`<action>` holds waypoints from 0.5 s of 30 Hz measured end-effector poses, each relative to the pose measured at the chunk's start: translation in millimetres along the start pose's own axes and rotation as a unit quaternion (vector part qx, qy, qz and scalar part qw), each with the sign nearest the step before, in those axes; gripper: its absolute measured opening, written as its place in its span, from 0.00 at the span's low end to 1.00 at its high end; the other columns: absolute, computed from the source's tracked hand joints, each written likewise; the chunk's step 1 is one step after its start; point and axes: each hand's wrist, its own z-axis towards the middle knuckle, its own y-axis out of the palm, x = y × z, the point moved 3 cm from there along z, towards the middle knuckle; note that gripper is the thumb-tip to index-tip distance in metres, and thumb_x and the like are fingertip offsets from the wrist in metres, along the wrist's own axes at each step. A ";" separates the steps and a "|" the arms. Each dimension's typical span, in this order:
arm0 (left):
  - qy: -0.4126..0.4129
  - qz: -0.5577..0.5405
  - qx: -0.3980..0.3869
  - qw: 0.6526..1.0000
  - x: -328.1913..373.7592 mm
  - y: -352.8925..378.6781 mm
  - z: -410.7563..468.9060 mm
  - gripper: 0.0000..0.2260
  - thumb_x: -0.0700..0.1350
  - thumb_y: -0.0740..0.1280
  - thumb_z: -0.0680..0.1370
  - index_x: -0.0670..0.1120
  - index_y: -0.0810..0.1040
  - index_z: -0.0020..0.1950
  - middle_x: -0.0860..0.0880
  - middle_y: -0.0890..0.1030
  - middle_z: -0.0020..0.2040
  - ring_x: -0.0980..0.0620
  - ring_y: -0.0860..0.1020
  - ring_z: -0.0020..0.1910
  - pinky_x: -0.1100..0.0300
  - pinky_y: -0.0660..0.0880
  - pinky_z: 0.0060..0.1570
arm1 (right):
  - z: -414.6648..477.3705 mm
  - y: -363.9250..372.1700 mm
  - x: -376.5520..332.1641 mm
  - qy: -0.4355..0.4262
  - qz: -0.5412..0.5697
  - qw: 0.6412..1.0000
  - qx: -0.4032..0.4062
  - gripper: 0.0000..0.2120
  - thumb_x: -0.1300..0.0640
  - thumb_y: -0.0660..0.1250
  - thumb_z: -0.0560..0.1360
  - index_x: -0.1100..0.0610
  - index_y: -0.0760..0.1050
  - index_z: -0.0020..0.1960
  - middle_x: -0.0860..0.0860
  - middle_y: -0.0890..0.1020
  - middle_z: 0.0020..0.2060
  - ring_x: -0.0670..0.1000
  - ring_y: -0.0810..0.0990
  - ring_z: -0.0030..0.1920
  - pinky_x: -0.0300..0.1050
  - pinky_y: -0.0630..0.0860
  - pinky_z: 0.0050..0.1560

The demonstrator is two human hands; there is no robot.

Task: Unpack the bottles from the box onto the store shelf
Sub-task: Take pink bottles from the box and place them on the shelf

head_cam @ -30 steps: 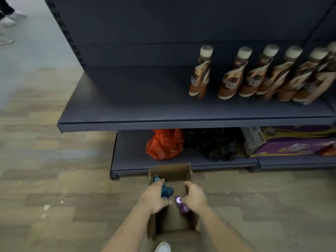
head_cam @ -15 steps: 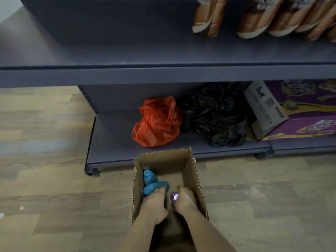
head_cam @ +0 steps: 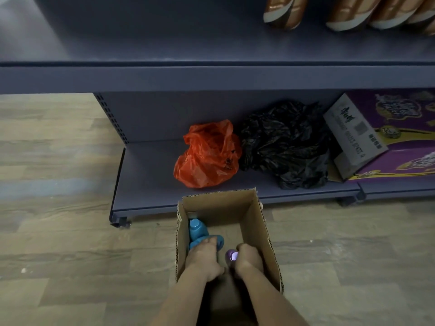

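An open cardboard box (head_cam: 259,222) stands on the wooden floor in front of the grey store shelf (head_cam: 211,76). Both my hands reach down inside it. My left hand (head_cam: 203,257) is closed around a blue bottle (head_cam: 217,241) lying near the left wall; a second blue bottle (head_cam: 196,228) lies beyond it. My right hand (head_cam: 248,257) grips a purple bottle (head_cam: 231,255), whose cap shows between my fingers. Several brown bottles (head_cam: 284,12) stand at the top right of the shelf.
On the bottom shelf lie an orange plastic bag (head_cam: 209,154), a black plastic bag (head_cam: 287,144) and a grey-and-purple carton (head_cam: 353,135). The shelf's front lip hangs above the box. Wooden floor spreads to the left and right.
My head has dropped closer to the floor, so the shelf fills the top of the view. Both hands have sunk deeper into the box, still on the blue and purple bottles.
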 end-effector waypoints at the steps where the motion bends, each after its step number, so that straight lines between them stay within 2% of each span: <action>1: -0.001 -0.003 0.001 1.000 0.1 -0.2 0.0 0.35 0.49 0.71 0.71 0.47 0.60 0.74 0.48 0.66 0.73 0.48 0.66 0.71 0.58 0.64 0.69 | 0.6 1.4 -0.1 0.001 -0.003 1.000 0.003 0.13 0.54 0.66 0.76 0.58 0.76 0.58 0.56 0.80 0.58 0.57 0.79 0.58 0.44 0.75 0.54; 4: 0.000 -0.010 0.001 1.000 1.1 -0.8 -0.4 0.35 0.49 0.72 0.71 0.47 0.60 0.74 0.47 0.67 0.72 0.47 0.67 0.71 0.58 0.64 0.69 | 2.0 2.8 -0.8 0.000 -0.007 1.000 0.003 0.13 0.54 0.66 0.76 0.58 0.76 0.58 0.56 0.80 0.57 0.57 0.79 0.58 0.45 0.76 0.54; 9: 0.001 -0.009 -0.005 1.000 2.9 -0.3 -1.3 0.38 0.50 0.73 0.71 0.47 0.58 0.76 0.47 0.65 0.74 0.47 0.65 0.72 0.57 0.63 0.70 | 3.5 0.9 2.1 -0.005 -0.034 0.999 0.026 0.14 0.63 0.58 0.78 0.58 0.74 0.62 0.57 0.78 0.59 0.57 0.78 0.60 0.50 0.77 0.59; 12: 0.000 -0.004 -0.012 1.000 5.3 1.1 -2.2 0.40 0.49 0.73 0.71 0.46 0.56 0.77 0.47 0.63 0.75 0.46 0.64 0.73 0.55 0.63 0.72 | 3.4 1.6 2.9 -0.006 -0.021 0.999 0.025 0.15 0.65 0.57 0.78 0.58 0.74 0.62 0.58 0.78 0.58 0.58 0.79 0.58 0.53 0.79 0.58; 15: 0.004 -0.006 -0.014 1.000 8.2 1.5 -2.1 0.38 0.48 0.72 0.71 0.47 0.57 0.76 0.47 0.64 0.75 0.46 0.65 0.73 0.55 0.64 0.70 | 0.5 -1.4 3.3 -0.004 -0.009 1.000 0.023 0.15 0.63 0.58 0.78 0.58 0.73 0.64 0.58 0.77 0.60 0.58 0.78 0.59 0.52 0.78 0.58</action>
